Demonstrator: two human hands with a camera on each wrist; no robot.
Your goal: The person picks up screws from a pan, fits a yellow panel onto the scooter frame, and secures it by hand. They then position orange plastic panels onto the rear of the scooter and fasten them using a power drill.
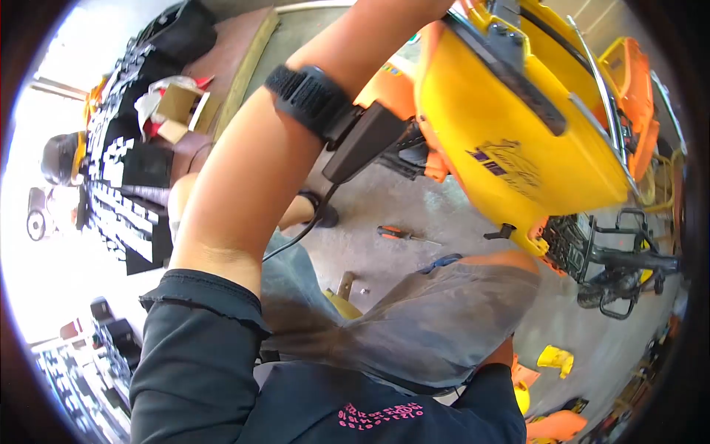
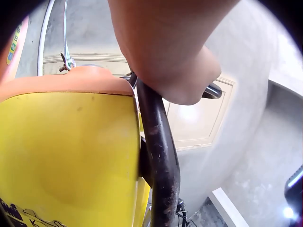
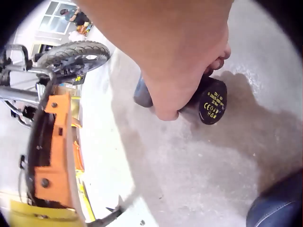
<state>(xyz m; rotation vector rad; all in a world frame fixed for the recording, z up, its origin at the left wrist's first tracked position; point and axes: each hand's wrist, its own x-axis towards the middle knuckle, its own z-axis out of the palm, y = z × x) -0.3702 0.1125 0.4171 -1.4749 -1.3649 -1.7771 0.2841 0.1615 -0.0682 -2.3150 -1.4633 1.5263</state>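
In the left wrist view, my left hand [image 2: 177, 78] grips a black metal bar [image 2: 158, 142] beside a yellow panel [image 2: 71, 151] with an orange top edge; the fingers are mostly hidden behind the hand. A dark bar end [image 2: 212, 91] sticks out past it. In the head view, my left arm reaches up past the frame beside the large yellow panel [image 1: 510, 140]. My right hand [image 3: 182, 85] holds a dark power tool [image 3: 213, 101] above the floor in the right wrist view, fingers curled round its handle, yellow print on its base. The head view does not show either hand.
An orange-handled screwdriver [image 1: 393, 233] lies on the concrete floor between my legs. Black frame parts [image 1: 629, 259] and a yellow piece [image 1: 556, 360] are at the right. Black boxes [image 1: 144, 163] line the left side. A tyre [image 3: 78, 56] shows in the right wrist view.
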